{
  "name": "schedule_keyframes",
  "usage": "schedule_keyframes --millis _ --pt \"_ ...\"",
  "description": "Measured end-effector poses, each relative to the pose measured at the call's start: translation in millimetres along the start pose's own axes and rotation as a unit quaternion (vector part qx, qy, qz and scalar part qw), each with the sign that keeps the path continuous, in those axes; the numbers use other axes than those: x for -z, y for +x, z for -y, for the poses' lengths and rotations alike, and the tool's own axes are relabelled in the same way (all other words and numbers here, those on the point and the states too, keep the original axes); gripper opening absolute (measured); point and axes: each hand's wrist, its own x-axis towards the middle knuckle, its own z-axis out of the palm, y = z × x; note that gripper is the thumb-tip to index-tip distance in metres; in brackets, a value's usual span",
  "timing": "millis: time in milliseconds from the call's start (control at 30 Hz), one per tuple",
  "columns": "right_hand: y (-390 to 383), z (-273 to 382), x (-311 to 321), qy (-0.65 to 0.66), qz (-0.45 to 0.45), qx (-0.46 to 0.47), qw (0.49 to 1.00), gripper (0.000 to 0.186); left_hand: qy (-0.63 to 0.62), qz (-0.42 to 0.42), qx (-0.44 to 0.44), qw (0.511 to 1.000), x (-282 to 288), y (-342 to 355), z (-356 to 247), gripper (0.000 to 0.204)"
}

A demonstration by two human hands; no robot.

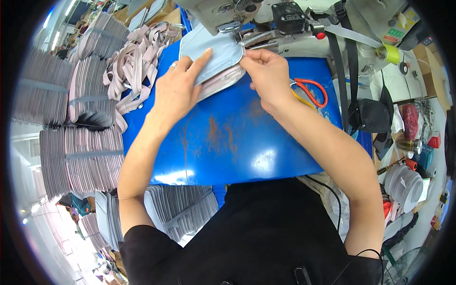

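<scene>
A light-blue fabric panel (209, 51) with a rounded corner and a stitched edge lies under the sewing machine's head (221, 12). Below it shows the pinkish-grey edge of another layer (223, 80). My left hand (178, 90), with a ring on one finger, rests on the panel's left part, its fingers apart and one stretched across the cloth. At the right edge, close to the needle area, my right hand (268, 71) pinches the panel between thumb and fingers. Scissors (311, 92) with red and yellow handles lie just right of my right wrist.
The blue tabletop (228, 152) has brown scuffs. Pale pink strips (137, 61) pile up at its left. Tied stacks of fabric panels (92, 147) stand along the left, with another stack (185, 209) below the table. Black straps (351, 71) and a yellow tape roll (390, 53) are at right.
</scene>
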Motion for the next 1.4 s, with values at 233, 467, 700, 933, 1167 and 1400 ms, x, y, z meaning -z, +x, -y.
schedule_keyframes --millis 233,467,700,933,1167,1400 --pt "-16 15 -15 -0.023 -0.018 -0.02 0.999 0.034 0.102 -0.053 -0.136 0.984 45 10 -11 0.075" --pt "-23 17 -19 -0.081 -0.002 -0.081 0.993 0.04 0.153 -0.028 -0.204 0.966 66 25 -21 0.072" --pt "-18 14 15 -0.021 0.076 -0.106 0.991 0.037 0.183 0.05 -0.284 0.94 72 32 13 0.069" --pt "-17 9 19 0.047 0.1 -0.127 0.986 0.036 0.16 0.059 -0.306 0.937 84 43 3 0.051" --pt "-2 -1 10 0.093 0.073 -0.121 0.986 0.028 0.204 0.05 -0.28 0.937 83 51 -14 0.04" --pt "-7 10 9 0.063 0.048 -0.166 0.983 0.031 0.222 0.037 -0.238 0.945 76 44 -35 0.036"
